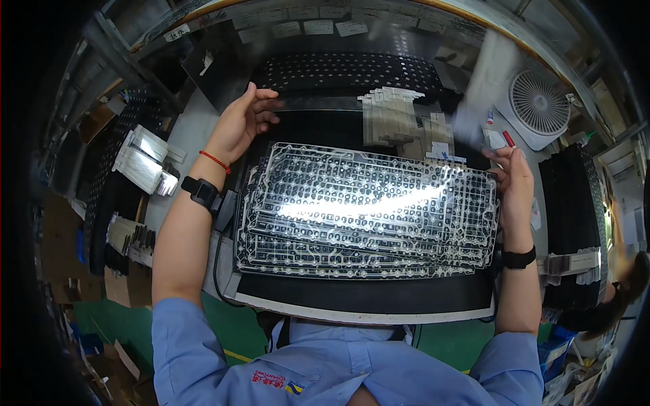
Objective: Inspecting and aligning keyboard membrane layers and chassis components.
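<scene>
In front of me lies a fanned stack of clear keyboard membrane sheets [365, 203], printed with pale circuit lines and glaring under the light. My left hand [249, 115] is raised past the stack's far left corner, its fingers apart and loosely bent, with nothing in them; the fingertips are blurred. Beside the right edge of the top sheet is my right hand [513, 177], fingers spread and slightly curled. Whether its fingers touch the sheet is hard to make out. Beyond the stack, a bundle of flat, pale connector tails [391, 116] rests on black sheets.
A white fan [537, 108] stands at the far right, near a red marker [508, 139]. Black stacks with pale tails flank the table, one at left [122, 203] and one at right [574, 203]. A black perforated sheet [345, 71] lies at the back.
</scene>
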Motion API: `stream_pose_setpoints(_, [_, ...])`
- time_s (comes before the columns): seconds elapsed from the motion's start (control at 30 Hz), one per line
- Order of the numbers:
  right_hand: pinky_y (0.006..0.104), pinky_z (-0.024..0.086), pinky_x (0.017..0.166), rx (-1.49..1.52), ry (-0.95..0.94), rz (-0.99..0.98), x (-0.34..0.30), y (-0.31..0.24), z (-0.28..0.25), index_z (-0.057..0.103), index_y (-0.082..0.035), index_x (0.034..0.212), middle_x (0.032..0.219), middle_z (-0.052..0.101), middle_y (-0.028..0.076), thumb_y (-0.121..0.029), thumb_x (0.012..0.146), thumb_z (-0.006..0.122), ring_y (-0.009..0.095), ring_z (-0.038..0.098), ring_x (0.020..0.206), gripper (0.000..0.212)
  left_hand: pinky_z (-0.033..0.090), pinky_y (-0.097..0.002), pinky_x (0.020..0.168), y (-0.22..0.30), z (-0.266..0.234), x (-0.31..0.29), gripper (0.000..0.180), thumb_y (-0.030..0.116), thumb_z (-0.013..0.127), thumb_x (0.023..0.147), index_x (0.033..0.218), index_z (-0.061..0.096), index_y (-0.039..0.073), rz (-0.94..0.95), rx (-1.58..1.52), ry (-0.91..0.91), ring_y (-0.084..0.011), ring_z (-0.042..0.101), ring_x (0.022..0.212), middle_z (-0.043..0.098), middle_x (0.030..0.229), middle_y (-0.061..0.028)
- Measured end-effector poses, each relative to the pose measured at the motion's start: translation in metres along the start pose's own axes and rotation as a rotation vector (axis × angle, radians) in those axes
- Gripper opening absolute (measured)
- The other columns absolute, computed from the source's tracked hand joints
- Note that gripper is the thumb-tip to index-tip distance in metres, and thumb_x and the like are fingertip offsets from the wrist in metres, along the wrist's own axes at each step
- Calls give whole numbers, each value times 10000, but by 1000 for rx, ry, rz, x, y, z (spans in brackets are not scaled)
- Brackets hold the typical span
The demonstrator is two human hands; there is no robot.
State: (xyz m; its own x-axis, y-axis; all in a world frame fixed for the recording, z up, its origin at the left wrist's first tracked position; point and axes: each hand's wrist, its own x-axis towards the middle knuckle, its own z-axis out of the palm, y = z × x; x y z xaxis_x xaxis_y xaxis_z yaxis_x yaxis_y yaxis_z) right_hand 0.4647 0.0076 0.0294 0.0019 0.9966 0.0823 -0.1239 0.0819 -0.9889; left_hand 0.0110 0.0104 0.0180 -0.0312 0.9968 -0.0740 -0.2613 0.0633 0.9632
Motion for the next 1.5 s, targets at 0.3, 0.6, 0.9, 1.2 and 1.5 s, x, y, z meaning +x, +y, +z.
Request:
stream_pose_setpoints(0.3, [154, 423, 729, -98, -82, -152, 0, 5, 2, 494, 13, 1237, 956, 602, 9, 33, 872, 581, 29, 559, 833, 376, 443, -169, 634, -7, -4, 4, 243, 255, 512, 968, 1124, 590, 86, 2, 268, 29, -45, 595, 763, 639, 878, 26])
stream_pose_setpoints(0.6, [175, 443, 753, -154, -84, -119, -1, 2, 3, 438, 32, 1298, 979, 608, 32, 4, 871, 601, 52, 572, 847, 457, 397, -183, 602, -14, -25, 16, 185, 292, 506, 974, 983, 575, 121, 99, 129, 76, -65, 555, 654, 548, 715, 51])
stream_pose_setpoints(0.9, [220, 503, 826, -211, -392, 210, -9, -15, 0, 419, 35, 1325, 1059, 608, 91, 102, 753, 673, 110, 602, 927, 629, 477, -207, 697, -11, -20, 14, 315, 270, 471, 988, 1229, 501, 68, 90, -15, 229, -120, 606, 859, 626, 1090, -105])
stream_pose_setpoints(1.2, [252, 480, 856, -112, -288, 76, -3, -3, -1, 483, 24, 1218, 1070, 614, 93, 80, 855, 564, 119, 596, 948, 376, 502, -215, 737, -9, -7, 7, 352, 292, 403, 1010, 1225, 524, 41, -108, 57, -139, -105, 623, 889, 642, 1036, -71])
stream_pose_setpoints(1.5, [226, 481, 805, -87, -178, 64, -4, -2, 7, 452, 30, 1263, 1008, 638, 84, 4, 898, 568, 104, 598, 910, 384, 430, -153, 631, -15, -11, 9, 218, 245, 558, 949, 1065, 610, 68, -25, 245, -119, 7, 540, 713, 622, 882, 58])
